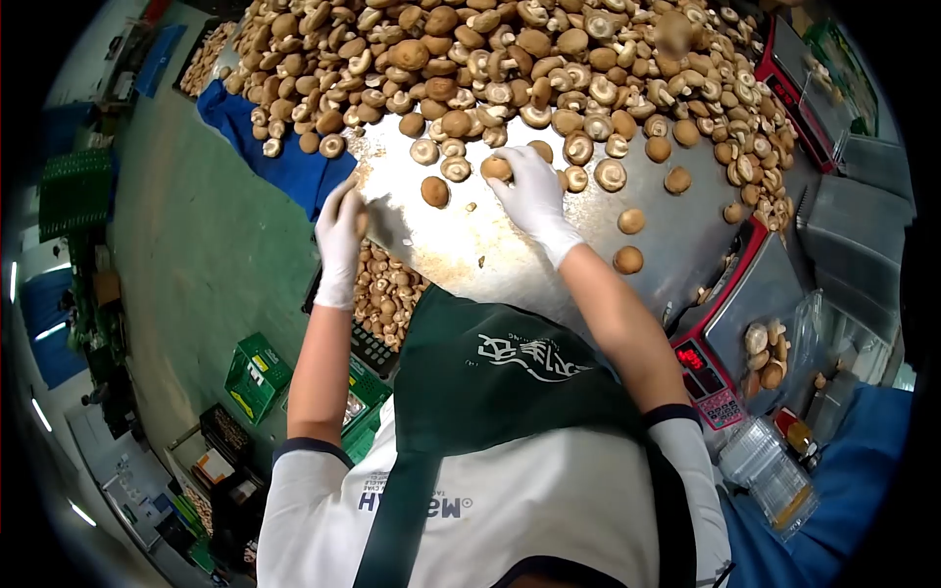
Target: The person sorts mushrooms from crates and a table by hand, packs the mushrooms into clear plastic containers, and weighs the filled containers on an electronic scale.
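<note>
- Mushroom pile (470, 59): across top of frame, caps and stems mixed, on metal table (446, 240).
- Right hand (518, 186), white glove: upper center, fingers closed on brown-capped mushroom (496, 169) at table surface. Loose mushrooms lie near it on both sides.
- Left hand (343, 227), white glove: left of center, just off table edge. Fingers curled round a brownish item (362, 221), likely a mushroom; blurred, can't confirm.
- Black crate (371, 354): below left hand, filled with small mushrooms.
- Blue cloth (267, 147): upper left, by table edge.
- Red-edged scale (708, 384): lower right, display lit red, few mushrooms (768, 355) on it.
- Clear plastic boxes (769, 470): lower right, below scale.
</note>
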Available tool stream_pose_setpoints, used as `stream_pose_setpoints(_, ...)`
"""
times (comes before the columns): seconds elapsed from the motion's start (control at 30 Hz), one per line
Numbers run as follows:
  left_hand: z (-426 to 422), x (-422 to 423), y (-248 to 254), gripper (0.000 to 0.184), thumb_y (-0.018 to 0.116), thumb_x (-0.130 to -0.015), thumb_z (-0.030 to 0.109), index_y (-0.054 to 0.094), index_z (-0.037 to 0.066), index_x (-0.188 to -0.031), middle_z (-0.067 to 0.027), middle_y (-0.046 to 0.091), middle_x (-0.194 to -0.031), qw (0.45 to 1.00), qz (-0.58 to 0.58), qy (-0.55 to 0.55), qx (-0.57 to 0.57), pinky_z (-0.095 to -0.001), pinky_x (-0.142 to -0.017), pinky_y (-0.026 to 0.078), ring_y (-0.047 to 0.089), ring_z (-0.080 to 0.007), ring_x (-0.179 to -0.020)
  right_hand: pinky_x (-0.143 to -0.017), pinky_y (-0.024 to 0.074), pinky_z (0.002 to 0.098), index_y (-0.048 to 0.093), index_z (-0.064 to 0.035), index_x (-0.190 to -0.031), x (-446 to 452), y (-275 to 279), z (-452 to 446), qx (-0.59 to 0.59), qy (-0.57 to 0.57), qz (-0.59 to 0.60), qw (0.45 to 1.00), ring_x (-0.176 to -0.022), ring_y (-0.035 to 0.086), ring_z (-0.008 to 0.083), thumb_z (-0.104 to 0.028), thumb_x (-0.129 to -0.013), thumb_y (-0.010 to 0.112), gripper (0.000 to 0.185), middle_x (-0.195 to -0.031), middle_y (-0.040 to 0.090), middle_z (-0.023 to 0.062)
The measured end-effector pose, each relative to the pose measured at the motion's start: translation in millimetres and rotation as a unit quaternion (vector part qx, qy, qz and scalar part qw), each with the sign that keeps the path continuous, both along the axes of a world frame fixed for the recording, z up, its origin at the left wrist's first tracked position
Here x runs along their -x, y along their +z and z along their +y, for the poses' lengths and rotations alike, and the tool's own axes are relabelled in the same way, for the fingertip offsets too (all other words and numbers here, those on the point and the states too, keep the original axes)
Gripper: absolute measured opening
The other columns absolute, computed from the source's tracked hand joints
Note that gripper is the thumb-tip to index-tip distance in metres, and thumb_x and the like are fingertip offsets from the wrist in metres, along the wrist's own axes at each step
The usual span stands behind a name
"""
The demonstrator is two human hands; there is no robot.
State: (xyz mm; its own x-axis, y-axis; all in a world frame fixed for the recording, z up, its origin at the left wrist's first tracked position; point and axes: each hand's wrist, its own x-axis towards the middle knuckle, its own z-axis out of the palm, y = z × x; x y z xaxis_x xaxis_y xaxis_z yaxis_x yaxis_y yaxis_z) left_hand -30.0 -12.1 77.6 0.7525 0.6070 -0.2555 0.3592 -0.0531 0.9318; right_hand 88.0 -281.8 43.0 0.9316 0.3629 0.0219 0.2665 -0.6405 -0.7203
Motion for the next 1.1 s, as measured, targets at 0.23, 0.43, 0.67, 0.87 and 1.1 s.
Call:
stream_pose_setpoints(0.23, -129, -138, 2, 0.045, 0.075, -0.08, 0.027, 0.064, 0.017, -0.122, -0.0118, 0.057, -0.115, 0.8, -0.021, -0.306, -0.516, -0.0393, -0.086, 0.052, 0.057, -0.0301, -0.105, -0.091, 0.0486, 0.0353, 0.053, 0.001, -0.13, 23, 25, -108, -0.574, -0.101, 0.286, 0.76, -0.101, 0.062, 0.0208, -0.03, -0.103, 0.038, 0.043, -0.114, 0.062, 0.0107)
stream_pose_setpoints(0.43, -136, -155, 1, 0.038, 0.076, -0.078, 0.025, 0.068, 0.012, -0.113, -0.011, 0.058, -0.113, 0.803, 0.017, -0.32, -0.502, -0.0391, -0.085, 0.052, 0.057, -0.0294, -0.108, -0.08, 0.0505, 0.0327, 0.059, -0.0003, -0.104, -9, 35, -165, -0.588, -0.238, 0.244, 0.734, -0.093, 0.064, 0.0204, -0.027, -0.101, 0.051, 0.028, -0.097, 0.064, 0.0083)
stream_pose_setpoints(0.67, -106, -90, 3, 0.041, 0.066, -0.093, 0.03, 0.063, 0.0, -0.12, -0.005, 0.066, -0.111, 0.963, -0.001, -0.173, 0.208, -0.0274, -0.089, 0.047, 0.06, -0.0123, -0.101, -0.092, 0.0499, 0.042, 0.064, -0.0183, -0.121, -60, 20, -85, 0.164, 0.002, -0.022, 0.986, -0.106, 0.061, 0.0316, -0.011, -0.08, 0.064, 0.042, -0.13, 0.056, 0.0078)
stream_pose_setpoints(0.87, -130, 11, -6, 0.032, 0.063, -0.093, 0.042, 0.065, 0.011, -0.101, 0.0023, 0.057, -0.076, 0.851, 0.054, 0.009, 0.522, -0.027, -0.054, 0.04, 0.049, -0.0102, -0.062, -0.095, 0.047, 0.0399, 0.063, -0.0131, -0.115, -52, 7, -96, 0.095, 0.035, -0.098, 0.99, -0.111, 0.058, 0.0324, -0.016, -0.084, 0.066, 0.031, -0.118, 0.06, 0.0125)
stream_pose_setpoints(1.1, -138, 73, -39, 0.046, 0.068, -0.092, 0.032, 0.05, 0.01, -0.128, -0.0079, 0.061, -0.112, 0.68, -0.002, -0.079, 0.729, -0.0321, -0.07, 0.051, 0.061, -0.0161, -0.089, -0.098, 0.0447, 0.0322, 0.055, -0.0006, -0.126, -16, 39, -102, -0.243, -0.06, 0.111, 0.962, -0.112, 0.056, 0.0226, -0.018, -0.095, 0.055, 0.035, -0.123, 0.059, 0.0104)
